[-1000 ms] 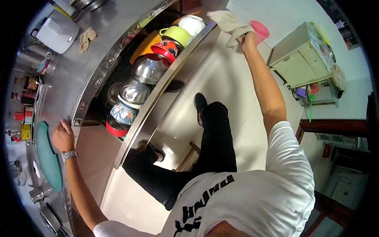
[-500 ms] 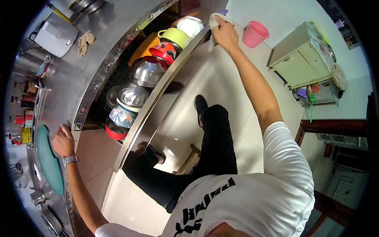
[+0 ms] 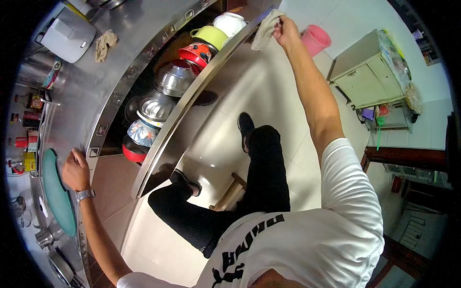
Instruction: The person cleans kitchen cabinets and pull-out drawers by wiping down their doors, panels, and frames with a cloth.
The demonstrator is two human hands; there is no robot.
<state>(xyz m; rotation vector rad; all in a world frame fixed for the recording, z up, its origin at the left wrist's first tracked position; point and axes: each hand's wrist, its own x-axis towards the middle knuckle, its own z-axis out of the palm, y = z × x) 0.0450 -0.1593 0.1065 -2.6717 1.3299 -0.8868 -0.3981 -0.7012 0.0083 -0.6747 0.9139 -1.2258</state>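
My right hand (image 3: pixel 286 32) is closed on a whitish cloth (image 3: pixel 265 32), which hangs at the far end of the drawer front (image 3: pixel 199 89). Part of the cloth lies against the drawer's top corner. The pulled-out drawer holds a yellow-green pot (image 3: pixel 212 36), a white bowl (image 3: pixel 230 23), a red patterned bowl (image 3: pixel 196 54), steel bowls (image 3: pixel 176 79), a blue floral bowl (image 3: pixel 140 133) and a red bowl (image 3: pixel 133 150). My left hand (image 3: pixel 76 171), wearing a watch, rests with curled fingers at the steel counter's edge, beside a green oval board (image 3: pixel 57 194).
On the steel counter (image 3: pixel 84 103) are a white box-shaped appliance (image 3: pixel 69 36), a crumpled cloth (image 3: pixel 104 45) and several bottles. A pink bucket (image 3: pixel 317 40) and a pale green cabinet (image 3: pixel 367 72) stand on the floor. A wooden stool (image 3: pixel 230 192) is between my legs.
The drawer with its bowls has slid slightly in toward the counter. My right hand has shifted, and the cloth now hangs over the outer face of the drawer front. My left hand stays put.
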